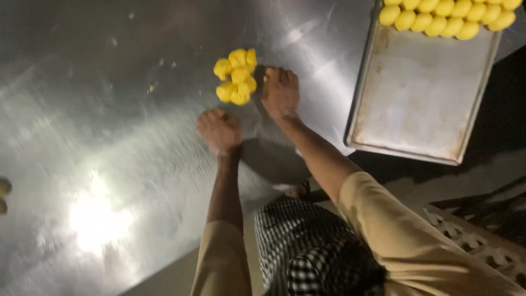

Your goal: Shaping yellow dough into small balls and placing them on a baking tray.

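A cluster of several yellow dough pieces (236,75) lies on the steel table (109,109). My right hand (280,92) rests palm-down on the table just right of the cluster, fingers curved over something I cannot see. My left hand (218,129) presses palm-down on the table below the cluster, fingers curled; what is under it is hidden. Both forearms reach out from tan sleeves.
A metal baking tray (422,93) sits at the right, overhanging the table edge, with two rows of yellow dough balls (449,15) along its far end. More yellow pieces (3,194) show at the left edge. A checked cloth (307,246) hangs at my waist.
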